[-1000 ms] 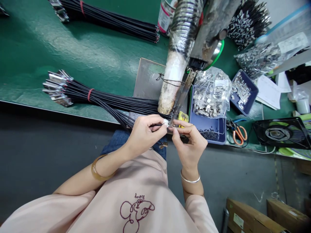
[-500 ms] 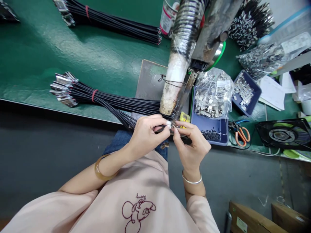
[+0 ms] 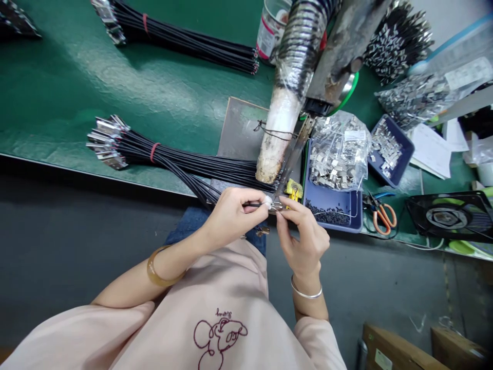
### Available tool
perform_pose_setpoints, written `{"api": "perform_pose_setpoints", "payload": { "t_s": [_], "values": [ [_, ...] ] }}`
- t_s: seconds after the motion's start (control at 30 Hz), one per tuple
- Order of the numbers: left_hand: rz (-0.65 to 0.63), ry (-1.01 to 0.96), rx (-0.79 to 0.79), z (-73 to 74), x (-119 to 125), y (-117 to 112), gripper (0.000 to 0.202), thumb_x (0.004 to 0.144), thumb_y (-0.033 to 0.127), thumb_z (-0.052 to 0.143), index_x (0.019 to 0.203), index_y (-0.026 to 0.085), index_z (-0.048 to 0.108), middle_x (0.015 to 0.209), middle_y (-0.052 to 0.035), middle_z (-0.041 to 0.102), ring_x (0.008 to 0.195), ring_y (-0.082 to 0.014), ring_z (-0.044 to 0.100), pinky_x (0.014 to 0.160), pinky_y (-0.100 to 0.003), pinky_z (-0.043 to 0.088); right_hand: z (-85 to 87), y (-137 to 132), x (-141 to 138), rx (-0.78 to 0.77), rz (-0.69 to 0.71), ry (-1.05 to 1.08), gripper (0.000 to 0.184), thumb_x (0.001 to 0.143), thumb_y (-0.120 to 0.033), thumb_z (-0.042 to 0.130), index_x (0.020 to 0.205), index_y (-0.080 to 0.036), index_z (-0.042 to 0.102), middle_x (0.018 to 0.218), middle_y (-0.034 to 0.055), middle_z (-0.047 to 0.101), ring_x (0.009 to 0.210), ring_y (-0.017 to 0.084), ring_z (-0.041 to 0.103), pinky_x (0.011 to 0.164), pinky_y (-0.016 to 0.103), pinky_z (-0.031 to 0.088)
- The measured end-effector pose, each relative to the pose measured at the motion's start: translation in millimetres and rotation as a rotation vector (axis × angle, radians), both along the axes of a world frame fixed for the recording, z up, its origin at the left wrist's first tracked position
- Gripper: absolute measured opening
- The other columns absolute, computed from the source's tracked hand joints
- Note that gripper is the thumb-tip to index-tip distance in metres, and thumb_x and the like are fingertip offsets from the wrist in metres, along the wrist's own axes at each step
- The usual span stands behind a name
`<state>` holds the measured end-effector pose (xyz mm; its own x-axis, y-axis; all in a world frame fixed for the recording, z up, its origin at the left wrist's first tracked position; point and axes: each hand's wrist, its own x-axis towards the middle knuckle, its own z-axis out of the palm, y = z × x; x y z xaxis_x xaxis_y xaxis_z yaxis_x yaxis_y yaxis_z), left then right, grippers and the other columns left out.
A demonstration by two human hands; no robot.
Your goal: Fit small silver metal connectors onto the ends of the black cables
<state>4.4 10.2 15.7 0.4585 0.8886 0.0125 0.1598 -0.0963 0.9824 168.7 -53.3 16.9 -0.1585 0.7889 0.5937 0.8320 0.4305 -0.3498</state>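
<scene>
My left hand [image 3: 231, 216] is closed in a pinch on the end of a thin black cable [image 3: 252, 204], one fingertip wrapped in white tape. My right hand [image 3: 304, 234] pinches a small metal clip [image 3: 276, 206] against that cable end. Both hands meet at the near table edge, just below the tip of a soldering tool [image 3: 295, 149] that slants down from a foil-wrapped machine [image 3: 304, 41]. A bundle of black cables with metal ends [image 3: 173, 159], tied with a red band, lies on the green table to the left and runs under my left hand.
A blue tray [image 3: 335, 198] holds a bag of metal clips [image 3: 339, 151]; a second blue tray [image 3: 389, 149] sits beyond it. Orange-handled scissors [image 3: 379, 213] and a black fan [image 3: 449, 216] lie to the right. Another cable bundle [image 3: 185, 38] lies at the back. Cardboard boxes [image 3: 404, 349] stand on the floor.
My hands have stayed together at the tool tip; the right hand has shifted slightly lower and its fingers have regripped the clip. The view has drifted a little to the left.
</scene>
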Motion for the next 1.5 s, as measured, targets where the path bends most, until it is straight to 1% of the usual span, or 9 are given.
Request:
{"api": "perform_pose_setpoints", "payload": {
  "t_s": [0.17,0.27,0.37,0.47,0.63,0.83,1.17,1.37,1.5],
  "values": [
    [-0.204,-0.014,-0.002,5.7,-15,4,0.022,0.089,0.019,0.057,0.068,0.013,0.058,0.057,0.0052,0.041,0.054,-0.0074,0.035,0.051,-0.021,0.029,-8.5,-4,6,0.035,0.109,-0.097,0.015,0.092,-0.01,0.06,0.103,-0.02,0.056,0.1,0.0111,0.077,0.086,0.017,0.075,0.071,0.026,0.058],
    [-0.148,0.029,0.274,4.9,-20,0,0.007,0.088,0.016,0.064,0.082,0.013,0.065,0.068,0.0011,0.058,0.061,-0.0099,0.046,0.06,-0.023,0.038,-8.3,-7,6,-0.002,0.046,0.132,0.013,0.092,-0.013,0.061,0.099,-0.022,0.057,0.083,0.002,0.073,0.071,0.013,0.07,0.064,0.024,0.055],
    [-0.161,0.002,0.532,0.4,-23,-3,0.012,0.092,0.015,0.061,0.083,0.013,0.068,0.07,-0.0021,0.065,0.065,-0.0113,0.05,0.067,-0.025,0.041,-3.4,-6,3,-0.308,-0.035,0.432,0.007,0.095,-0.021,0.059,0.091,-0.024,0.054,0.068,-0.0056,0.063,0.053,0.009,0.06,0.051,0.02,0.048],
    [-0.256,-0.028,0.384,-4.1,-26,2,0.021,0.094,0.019,0.06,0.076,0.012,0.067,0.058,0.0012,0.059,0.053,-0.0081,0.043,0.056,-0.022,0.036,-0.9,-4,0,-0.546,0.0,0.544,0.011,0.097,-0.027,0.058,0.088,-0.024,0.053,0.063,-0.0077,0.061,0.049,0.008,0.058,0.048,0.019,0.046],
    [-0.282,-0.052,-0.009,-5.8,-27,10,0.019,0.09,0.022,0.059,0.075,0.011,0.066,0.053,0.0046,0.048,0.05,-0.0064,0.038,0.048,-0.02,0.03,-5.3,-14,-3,-0.159,-0.259,0.392,0.003,0.094,-0.024,0.062,0.095,-0.023,0.059,0.071,-0.005,0.067,0.05,0.007,0.059,0.051,0.02,0.046],
    [-0.211,0.014,0.087,-9.3,-21,5,0.012,0.079,0.01,0.055,0.077,0.011,0.067,0.058,0.0063,0.033,0.055,-0.0067,0.027,0.049,-0.02,0.022,0.8,-25,-10,-0.177,-0.27,0.256,0.013,0.094,-0.027,0.062,0.083,-0.02,0.067,0.056,-0.0065,0.056,0.043,0.006,0.046,0.045,0.02,0.036],
    [-0.23,0.075,0.196,-12.5,-21,4,0.025,0.081,0.008,0.051,0.104,0.012,0.058,0.057,0.0105,0.039,0.053,-0.0069,0.029,0.052,-0.019,0.027,-15.0,-7,-35,-0.294,-0.241,0.258,0.015,0.093,-0.028,0.061,0.084,-0.017,0.067,0.056,-0.0063,0.057,0.047,0.006,0.048,0.052,0.019,0.039],
    [-0.215,0.057,0.18,-12.3,-22,4,0.006,0.083,0.01,0.054,0.085,0.014,0.058,0.058,0.0087,0.036,0.055,-0.007,0.028,0.052,-0.02,0.026,-12.2,-11,-26,-0.409,-0.161,0.441,0.023,0.098,-0.028,0.053,0.08,-0.018,0.063,0.057,-0.0065,0.054,0.046,0.005,0.046,0.048,0.019,0.036],
    [-0.174,0.017,0.127,-10.0,-20,4,0.01,0.087,0.014,0.055,0.078,0.013,0.06,0.062,0.0053,0.042,0.057,-0.0072,0.034,0.052,-0.02,0.027,-8.6,-18,-11,-0.3,-0.245,0.523,0.021,0.098,-0.03,0.053,0.086,-0.02,0.067,0.06,-0.0054,0.058,0.048,0.008,0.05,0.047,0.02,0.038]
  ]
}}
